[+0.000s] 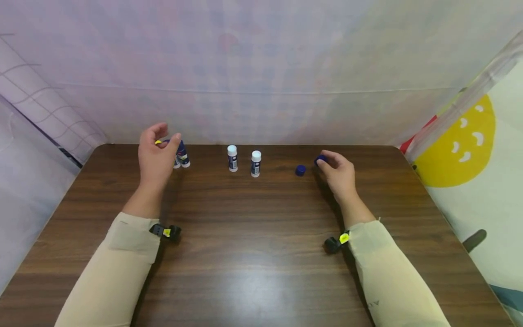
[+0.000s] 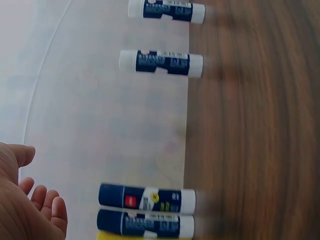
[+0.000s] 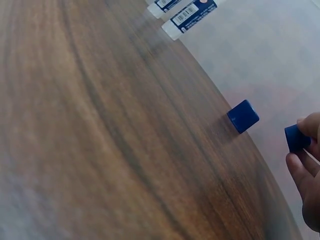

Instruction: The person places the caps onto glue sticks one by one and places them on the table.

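Note:
My right hand (image 1: pixel 341 176) pinches a dark blue cap (image 3: pixel 295 138) between thumb and fingers, just above the table. Beside it, a second blue cap (image 1: pixel 300 170) stands on the wood. Left of the caps, two glue sticks (image 1: pixel 232 160) (image 1: pixel 255 165) stand upright and uncapped, their white tops showing. Over on the left, my left hand (image 1: pixel 154 159) is raised by two capped glue sticks (image 2: pixel 147 198) (image 2: pixel 145 223) that stand side by side. Its fingers are loosely bent and hold nothing; the left wrist view shows it apart from the sticks. Something yellow (image 2: pixel 145 236) peeks out beside them, mostly hidden.
The brown wooden table (image 1: pixel 245 227) ends at a pale patterned curtain (image 1: pixel 261 59) just behind the glue sticks. On the right hangs a cloth with a yellow printed shape (image 1: pixel 457 141). Each wrist carries a small black camera (image 1: pixel 333 245).

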A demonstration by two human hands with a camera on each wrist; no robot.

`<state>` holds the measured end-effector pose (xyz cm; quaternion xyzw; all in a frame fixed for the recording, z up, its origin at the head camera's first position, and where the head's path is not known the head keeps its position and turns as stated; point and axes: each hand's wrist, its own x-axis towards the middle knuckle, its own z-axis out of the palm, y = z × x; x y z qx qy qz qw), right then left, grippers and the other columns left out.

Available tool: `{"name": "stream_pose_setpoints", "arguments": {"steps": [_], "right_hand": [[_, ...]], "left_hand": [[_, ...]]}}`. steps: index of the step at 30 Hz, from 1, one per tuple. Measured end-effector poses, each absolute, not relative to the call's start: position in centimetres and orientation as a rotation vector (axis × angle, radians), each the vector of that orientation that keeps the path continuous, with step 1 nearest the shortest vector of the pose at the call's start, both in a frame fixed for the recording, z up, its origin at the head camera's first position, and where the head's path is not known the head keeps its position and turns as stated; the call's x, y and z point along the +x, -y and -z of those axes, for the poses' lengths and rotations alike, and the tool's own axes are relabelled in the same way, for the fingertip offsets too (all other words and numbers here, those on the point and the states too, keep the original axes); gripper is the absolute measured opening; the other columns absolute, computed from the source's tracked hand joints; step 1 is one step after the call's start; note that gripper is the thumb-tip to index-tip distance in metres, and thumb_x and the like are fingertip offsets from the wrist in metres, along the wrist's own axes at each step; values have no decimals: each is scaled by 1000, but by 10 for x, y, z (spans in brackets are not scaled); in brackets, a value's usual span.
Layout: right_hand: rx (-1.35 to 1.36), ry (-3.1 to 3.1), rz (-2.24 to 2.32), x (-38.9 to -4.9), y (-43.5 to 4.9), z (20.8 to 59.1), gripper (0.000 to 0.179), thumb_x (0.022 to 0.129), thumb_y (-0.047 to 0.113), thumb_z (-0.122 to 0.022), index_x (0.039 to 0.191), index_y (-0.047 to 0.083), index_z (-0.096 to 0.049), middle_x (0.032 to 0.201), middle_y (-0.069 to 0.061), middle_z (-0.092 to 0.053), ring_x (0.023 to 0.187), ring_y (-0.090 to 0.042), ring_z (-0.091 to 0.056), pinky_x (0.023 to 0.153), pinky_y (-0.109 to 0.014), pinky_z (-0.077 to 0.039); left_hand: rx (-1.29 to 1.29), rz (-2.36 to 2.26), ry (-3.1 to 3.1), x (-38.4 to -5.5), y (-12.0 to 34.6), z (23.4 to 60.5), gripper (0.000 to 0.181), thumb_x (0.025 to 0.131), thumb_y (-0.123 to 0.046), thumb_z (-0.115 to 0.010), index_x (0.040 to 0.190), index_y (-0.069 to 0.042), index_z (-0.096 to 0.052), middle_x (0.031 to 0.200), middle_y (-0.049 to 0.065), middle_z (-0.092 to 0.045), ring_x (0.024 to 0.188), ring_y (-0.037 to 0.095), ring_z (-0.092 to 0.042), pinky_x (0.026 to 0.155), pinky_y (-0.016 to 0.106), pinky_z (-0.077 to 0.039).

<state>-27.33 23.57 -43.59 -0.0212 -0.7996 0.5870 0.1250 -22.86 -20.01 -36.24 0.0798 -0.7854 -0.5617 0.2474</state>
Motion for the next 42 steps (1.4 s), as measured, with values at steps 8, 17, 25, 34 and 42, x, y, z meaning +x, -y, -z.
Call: {"name": "stream_pose_setpoints", "arguments": {"steps": [8,17,25,34,42], "right_hand": [[-67,2337,-1719,-270,-234,432,42,98,17,-73,136,0,-65,135,-20,-68,112,-8,-65,88,-10,-50],[-56,2326,-1721,-268,-230,425,39,98,16,-73,135,2,-67,135,-19,-68,116,-16,-66,90,-10,-50],[4,2312,-1722,-262,-225,419,40,99,19,-73,134,1,-67,134,-20,-69,120,-19,-67,92,-13,-53],[62,2304,-1737,-258,-216,410,40,99,18,-73,133,-2,-66,133,-22,-69,108,-6,-70,95,-16,-55],[94,2304,-1723,-252,-209,402,37,98,16,-74,131,1,-69,133,-20,-70,116,-18,-68,92,-13,-53]], "left_hand": [[164,1603,2119,-237,182,367,51,100,-25,-71,141,0,-56,142,17,-58,126,28,-57,107,33,-48],[109,1635,2108,-246,160,372,50,99,-23,-72,140,1,-57,143,17,-59,131,27,-57,110,40,-49],[109,1650,2165,-250,135,376,50,99,-25,-72,142,-3,-57,143,15,-60,131,29,-57,111,43,-48],[107,1690,2256,-253,118,385,53,99,-28,-72,144,-4,-55,143,17,-59,131,30,-57,111,42,-49],[99,1712,2336,-257,112,392,57,98,-30,-74,145,-6,-54,144,15,-60,134,29,-56,113,42,-48]]}}
